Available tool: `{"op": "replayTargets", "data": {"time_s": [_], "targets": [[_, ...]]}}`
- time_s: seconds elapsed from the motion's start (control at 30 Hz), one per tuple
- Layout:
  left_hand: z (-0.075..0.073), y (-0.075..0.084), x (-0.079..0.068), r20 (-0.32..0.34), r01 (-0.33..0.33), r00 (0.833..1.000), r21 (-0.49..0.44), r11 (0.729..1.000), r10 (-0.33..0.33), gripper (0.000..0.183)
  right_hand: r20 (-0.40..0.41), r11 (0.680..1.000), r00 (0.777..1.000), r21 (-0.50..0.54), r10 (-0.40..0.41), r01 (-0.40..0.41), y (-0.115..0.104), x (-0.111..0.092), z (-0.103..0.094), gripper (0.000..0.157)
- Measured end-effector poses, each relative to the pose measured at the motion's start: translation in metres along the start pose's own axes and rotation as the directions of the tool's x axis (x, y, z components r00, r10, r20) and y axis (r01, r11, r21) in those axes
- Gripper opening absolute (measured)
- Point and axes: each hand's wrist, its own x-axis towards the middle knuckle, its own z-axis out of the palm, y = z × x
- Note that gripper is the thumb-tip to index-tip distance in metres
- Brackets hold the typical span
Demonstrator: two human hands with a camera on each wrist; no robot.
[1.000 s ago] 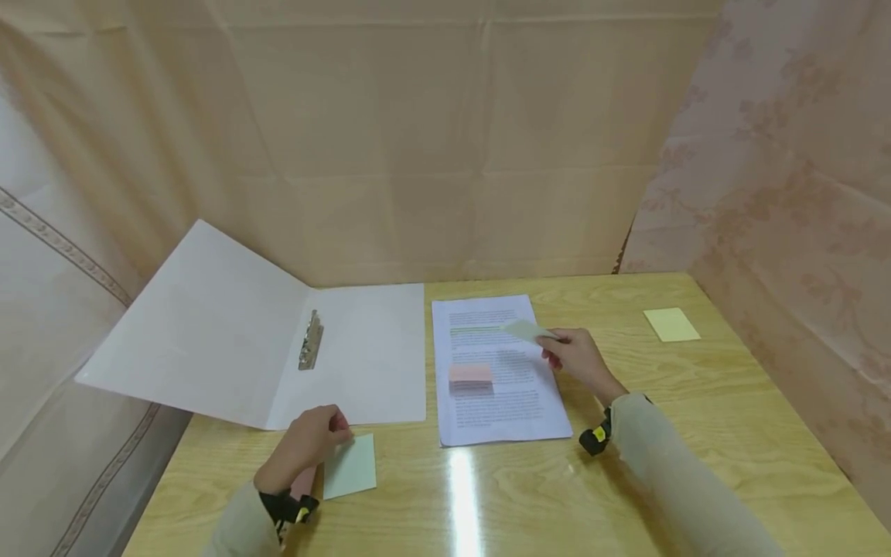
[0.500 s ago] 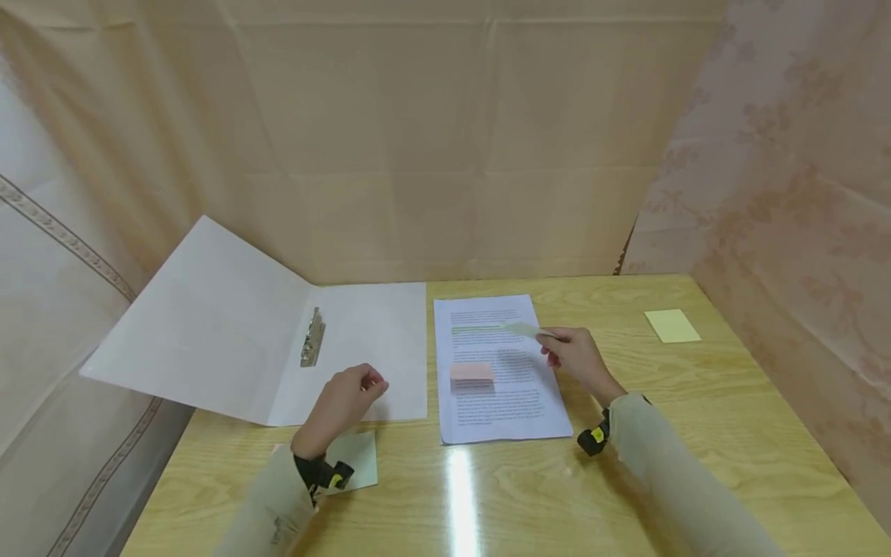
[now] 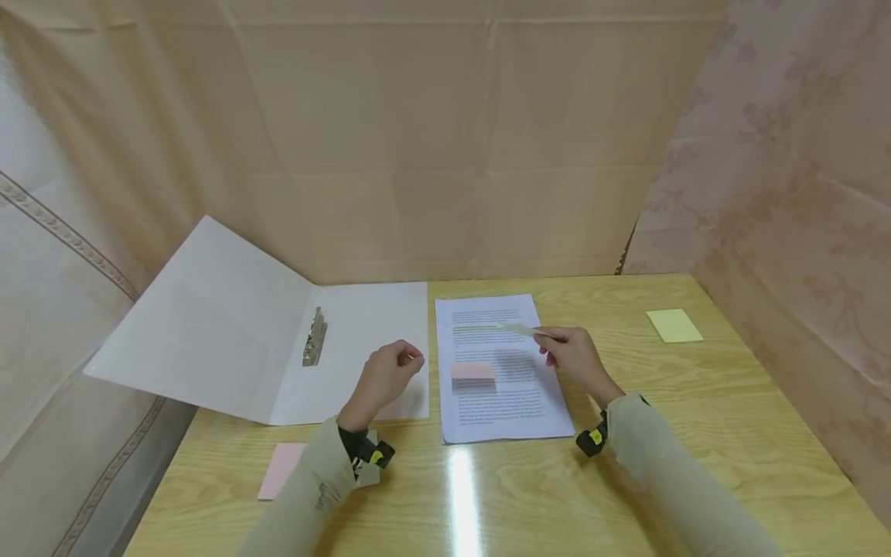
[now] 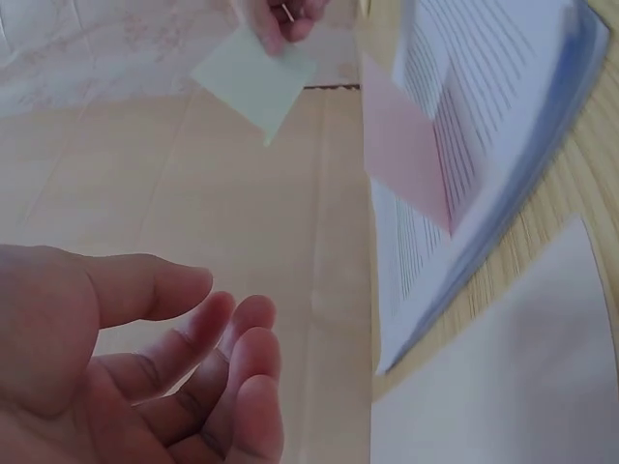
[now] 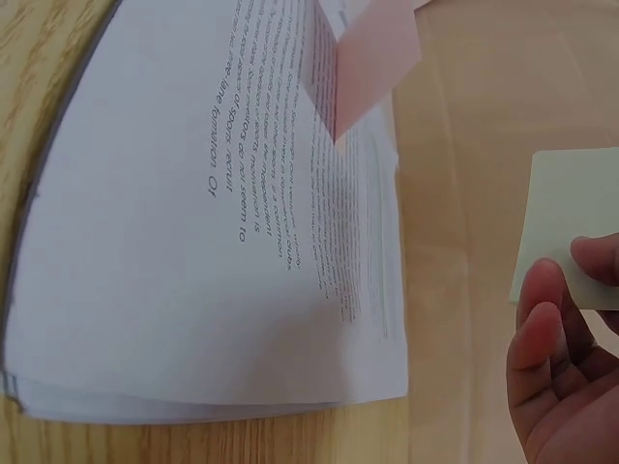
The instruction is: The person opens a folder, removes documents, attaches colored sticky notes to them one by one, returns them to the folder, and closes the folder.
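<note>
- Green sticky note (image 4: 253,87), pinched by the right hand (image 3: 574,357), hangs over the printed sheets (image 3: 490,422) near the counter's (image 3: 592,298) back edge.
- Left hand (image 3: 381,381), loosely curled round nothing, has left the green pad (image 3: 369,476) and reached the folder's (image 3: 383,309) right half.
- Both hands now seem given to the sheets.

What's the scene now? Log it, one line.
left hand: holds nothing, by open folder | right hand: pinches green note above printed pages | pink note: stands up from pages
</note>
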Motion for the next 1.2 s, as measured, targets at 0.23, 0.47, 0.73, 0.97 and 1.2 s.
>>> {"op": "replayTargets", "data": {"time_s": [0.23,0.47,0.73,0.97,1.2], "targets": [[0.014,0.009,0.010,-0.001,-0.053,0.999,-0.089,0.995,0.053,0.014,-0.008,1.000,1.000,-0.013,-0.022,0.022,-0.003,-0.001,0.002,0.032],[0.023,0.015,0.016,0.015,-0.092,0.995,-0.188,0.978,0.097,0.016,0.007,0.996,0.997,-0.057,-0.070,0.071,-0.005,0.000,0.005,0.031],[0.046,0.031,0.025,0.033,-0.088,0.994,-0.323,0.942,0.104,0.021,0.007,0.992,0.994,-0.062,-0.112,0.112,-0.010,-0.003,0.009,0.029],[0.061,0.043,0.028,0.033,-0.102,0.992,-0.400,0.911,0.126,0.024,0.003,0.986,0.989,-0.084,-0.147,0.147,-0.011,-0.003,0.014,0.026],[0.069,0.052,0.030,0.035,-0.109,0.990,-0.414,0.904,0.136,0.028,-0.004,0.963,0.976,-0.163,-0.220,0.216,-0.007,-0.004,0.018,0.023]]}}
